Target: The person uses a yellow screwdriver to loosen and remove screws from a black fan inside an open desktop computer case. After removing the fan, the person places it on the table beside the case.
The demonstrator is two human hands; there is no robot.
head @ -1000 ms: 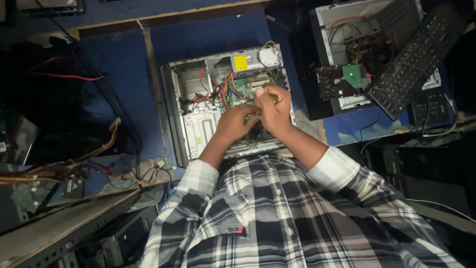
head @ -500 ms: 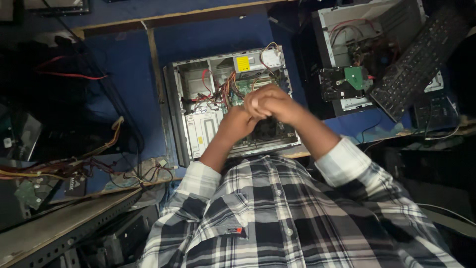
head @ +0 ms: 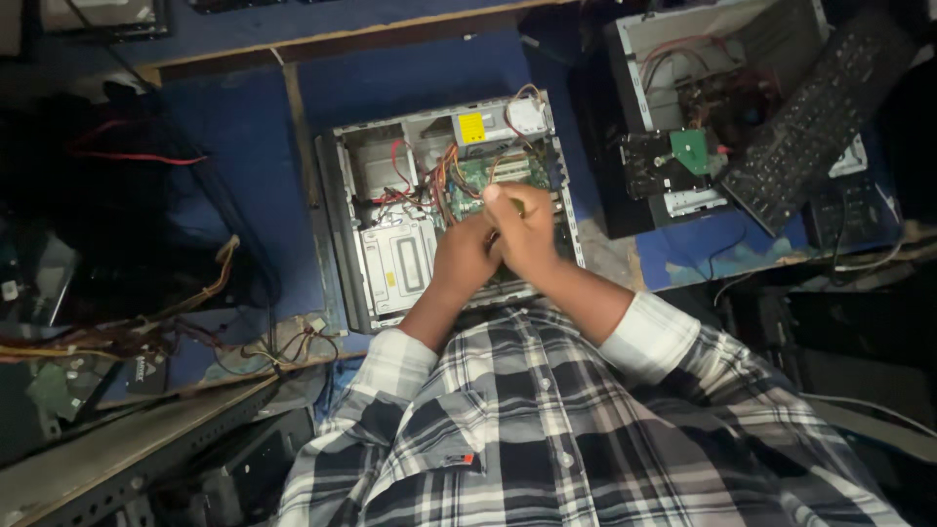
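Left hand [head: 461, 256] and right hand [head: 527, 226] pressed together over open grey metal computer case [head: 390, 259] lying on blue worktop [head: 244, 146]; fingers of both curled inward, what they grip cannot tell; green circuit board [head: 478, 176] with red and orange wires [head: 439, 181] just beyond knuckles; second opened computer case [head: 683, 107] and black keyboard [head: 810, 117] well apart at right.

— How many computer cases lie open on the blue table [head: 390, 73]?
— Two; one open grey case [head: 390, 224] in the middle, one second open case [head: 683, 98] at the upper right.
— Keyboards?
— One black keyboard [head: 815, 117]; it rests across the second case.
— Hands?
— Two; a left hand [head: 464, 259] and a right hand [head: 522, 229], pressed together over the grey case.
— Loose cable bundles?
— One tangle of wires [head: 146, 327] at the left; I cannot count its strands.
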